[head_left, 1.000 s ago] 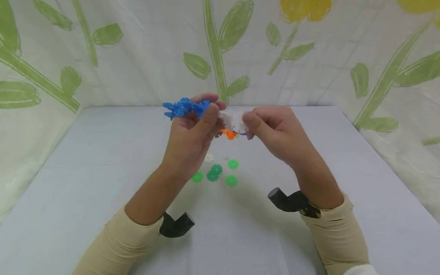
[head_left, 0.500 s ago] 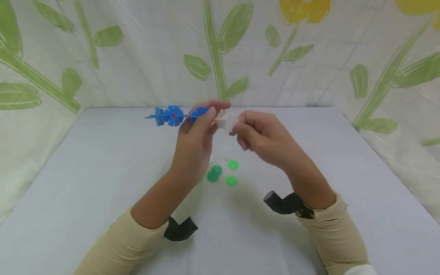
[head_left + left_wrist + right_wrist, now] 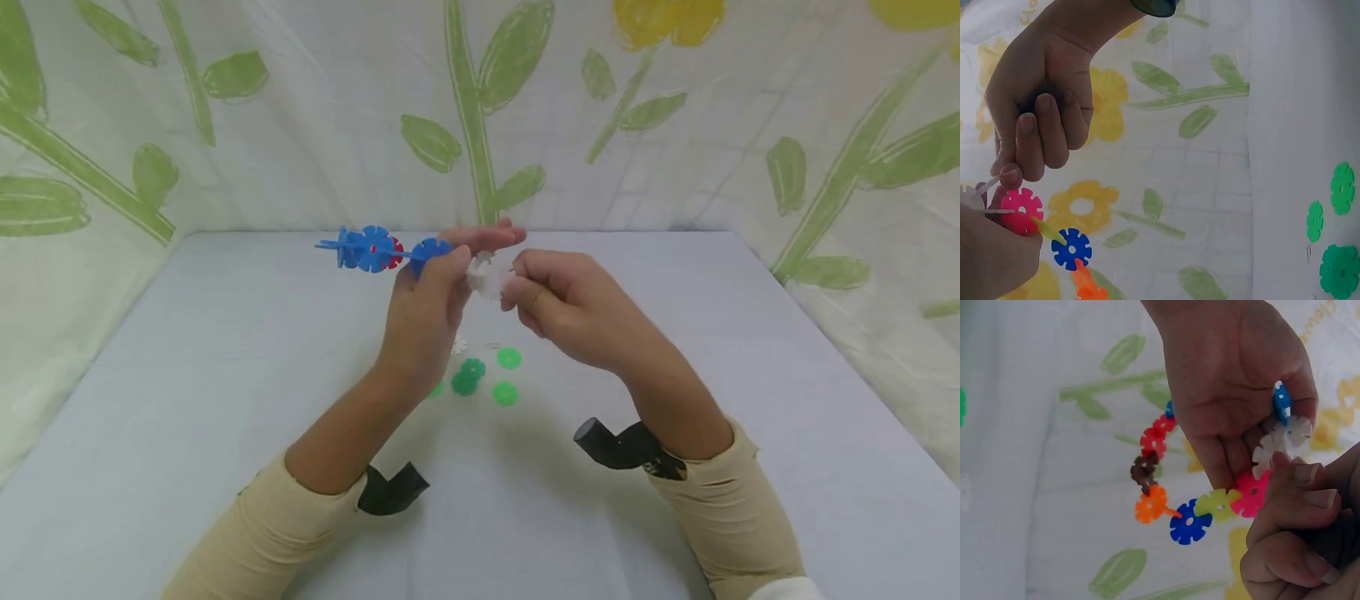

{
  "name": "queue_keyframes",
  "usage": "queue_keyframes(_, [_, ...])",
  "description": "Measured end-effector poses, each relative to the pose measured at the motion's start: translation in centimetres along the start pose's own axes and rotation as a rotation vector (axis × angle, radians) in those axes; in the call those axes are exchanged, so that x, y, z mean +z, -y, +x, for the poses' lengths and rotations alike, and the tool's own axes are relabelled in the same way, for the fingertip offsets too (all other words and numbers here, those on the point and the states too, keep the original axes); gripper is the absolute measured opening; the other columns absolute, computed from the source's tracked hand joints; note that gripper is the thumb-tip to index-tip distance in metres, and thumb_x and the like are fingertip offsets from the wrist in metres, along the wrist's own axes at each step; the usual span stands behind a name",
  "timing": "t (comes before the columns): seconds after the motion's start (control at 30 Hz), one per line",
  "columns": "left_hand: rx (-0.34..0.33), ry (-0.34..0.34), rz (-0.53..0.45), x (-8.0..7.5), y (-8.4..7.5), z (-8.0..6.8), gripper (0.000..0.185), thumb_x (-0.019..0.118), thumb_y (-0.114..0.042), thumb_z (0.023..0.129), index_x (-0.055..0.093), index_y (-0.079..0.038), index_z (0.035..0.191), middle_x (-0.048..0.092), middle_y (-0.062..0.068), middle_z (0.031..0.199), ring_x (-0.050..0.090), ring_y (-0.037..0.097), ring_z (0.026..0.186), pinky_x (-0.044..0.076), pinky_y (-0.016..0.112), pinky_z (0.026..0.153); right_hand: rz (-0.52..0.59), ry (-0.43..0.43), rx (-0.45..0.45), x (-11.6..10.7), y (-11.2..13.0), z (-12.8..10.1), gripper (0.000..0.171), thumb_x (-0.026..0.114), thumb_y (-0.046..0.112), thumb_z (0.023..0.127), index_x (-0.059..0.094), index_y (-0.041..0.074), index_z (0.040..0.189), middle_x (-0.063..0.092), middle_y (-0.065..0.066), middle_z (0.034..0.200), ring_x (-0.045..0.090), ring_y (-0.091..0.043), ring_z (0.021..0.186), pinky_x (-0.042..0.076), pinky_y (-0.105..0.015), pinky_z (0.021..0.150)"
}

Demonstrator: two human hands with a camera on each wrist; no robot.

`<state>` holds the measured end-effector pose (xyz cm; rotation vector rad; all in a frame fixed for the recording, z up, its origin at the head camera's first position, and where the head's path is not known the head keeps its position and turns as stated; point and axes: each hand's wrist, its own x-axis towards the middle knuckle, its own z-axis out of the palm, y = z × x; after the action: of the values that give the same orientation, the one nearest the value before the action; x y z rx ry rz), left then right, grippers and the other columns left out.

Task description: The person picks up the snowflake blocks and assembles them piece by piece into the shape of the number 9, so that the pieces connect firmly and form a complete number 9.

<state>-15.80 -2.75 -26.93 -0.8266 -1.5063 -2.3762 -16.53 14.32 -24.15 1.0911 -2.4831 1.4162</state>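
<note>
Held above the worktop: chain of snowflake discs, gripped by left hand with fingers curled round it; white disc at the chain's 3 o'clock end, pinched by right hand; green discs lying below at 6 o'clock

Both forearms raised above the table's middle, sleeves pale yellow. Left hand pinching with thumb and fingers; right hand curled, fingertips meeting the left's.
</note>
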Motion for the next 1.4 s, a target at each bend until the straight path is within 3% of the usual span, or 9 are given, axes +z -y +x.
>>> queue_keyframes(0.43, [-0.032, 0.093, 0.135, -0.5, 0.7, -0.1, 0.04, 0.035, -0.017, 0.105, 0.06, 0.01, 0.12, 0.062, 0.016, 0.132, 0.043, 0.017, 0.139, 0.037, 0.037, 0.111, -0.102, -0.02, 0.027, -0.5, 0.0, 0.1, 0.018, 0.054, -0.001, 0.099, 0.064, 0.002, 0.084, 0.047, -0.001, 0.062, 0.042, -0.021, 0.054, 0.034, -0.029, 0.051])
queue_keyframes(0.6, [-0.022, 0.172, 0.288, -1.0, 0.4, 0.5, 0.038, 0.042, -0.027, 0.107, 0.056, -0.001, 0.131, 0.061, 0.004, 0.134, 0.052, 0.016, 0.128, 0.046, 0.04, 0.103, 0.056, -0.048, 0.016, -1.2, -0.6, 0.2, 0.016, 0.056, -0.001, 0.098, 0.067, 0.0, 0.087, 0.042, -0.005, 0.056, 0.036, -0.019, 0.048, 0.029, -0.03, 0.045])
queue_keyframes(0.77, [0.061, 0.254, 0.325, -1.5, -0.1, 0.7, 0.035, 0.056, -0.005, 0.101, 0.046, 0.003, 0.134, 0.056, 0.009, 0.131, 0.06, 0.024, 0.113, 0.053, 0.04, 0.095, 0.197, -0.048, -0.021, -1.5, -1.0, 0.4, 0.016, 0.06, 0.006, 0.099, 0.067, 0.003, 0.085, 0.044, -0.01, 0.057, 0.04, -0.021, 0.05, 0.029, -0.032, 0.043])
queue_keyframes(0.9, [0.06, 0.225, 0.366, -1.8, -0.8, 0.7, 0.04, 0.059, 0.004, 0.097, 0.044, 0.004, 0.134, 0.055, 0.01, 0.127, 0.059, 0.022, 0.118, 0.051, 0.038, 0.097, 0.247, -0.036, -0.072, -1.3, -1.9, 1.0, 0.029, 0.061, 0.021, 0.101, 0.063, 0.007, 0.077, 0.045, -0.009, 0.057, 0.04, -0.022, 0.051, 0.03, -0.033, 0.043])
queue_keyframes(1.0, [0.041, 0.202, 0.351, -2.1, -1.3, 0.8, 0.044, 0.062, 0.006, 0.095, 0.044, 0.005, 0.135, 0.055, 0.011, 0.126, 0.059, 0.024, 0.119, 0.05, 0.038, 0.098, 0.296, 0.044, -0.093, -1.1, -3.9, 1.7, 0.036, 0.059, 0.024, 0.102, 0.057, 0.008, 0.07, 0.043, -0.01, 0.056, 0.039, -0.023, 0.05, 0.03, -0.032, 0.044])
queue_keyframes(1.1, [0.029, 0.201, 0.327, -2.3, -1.5, 0.8, 0.045, 0.061, 0.009, 0.094, 0.043, 0.005, 0.135, 0.056, 0.013, 0.125, 0.059, 0.027, 0.119, 0.05, 0.038, 0.099, 0.259, 0.192, -0.019, -0.3, -6.7, 2.5, 0.031, 0.056, 0.017, 0.102, 0.058, 0.005, 0.073, 0.05, -0.013, 0.061, 0.044, -0.027, 0.053, 0.035, -0.031, 0.045])
queue_keyframes(1.2, [0.019, 0.228, 0.309, -2.3, -1.3, 0.7, 0.044, 0.058, 0.01, 0.095, 0.042, 0.006, 0.136, 0.056, 0.014, 0.125, 0.058, 0.027, 0.118, 0.051, 0.038, 0.098, 0.039, 0.353, 0.08, 1.4, -9.2, 3.0, 0.017, 0.057, 0.013, 0.101, 0.067, 0.001, 0.094, 0.063, -0.012, 0.08, 0.057, -0.028, 0.07, 0.05, -0.03, 0.06])
queue_keyframes(1.27, [-0.001, 0.249, 0.291, -2.2, -1.2, 0.6, 0.043, 0.057, 0.01, 0.096, 0.041, 0.005, 0.136, 0.056, 0.015, 0.123, 0.06, 0.027, 0.115, 0.052, 0.038, 0.095, -0.134, 0.469, 0.129, 2.8, -10.2, 3.0, 0.02, 0.057, 0.013, 0.102, 0.066, 0.001, 0.114, 0.065, -0.009, 0.098, 0.06, -0.025, 0.089, 0.053, -0.031, 0.079])
queue_keyframes(1.4, [-0.051, 0.285, 0.211, -2.0, -1.2, 0.6, 0.041, 0.056, 0.01, 0.096, 0.042, 0.006, 0.135, 0.056, 0.017, 0.12, 0.064, 0.032, 0.109, 0.054, 0.038, 0.092, -0.256, 0.687, 0.191, 5.4, -11.0, 2.8, 0.025, 0.054, 0.013, 0.103, 0.059, 0.008, 0.126, 0.058, -0.003, 0.104, 0.053, -0.02, 0.103, 0.048, -0.032, 0.093])
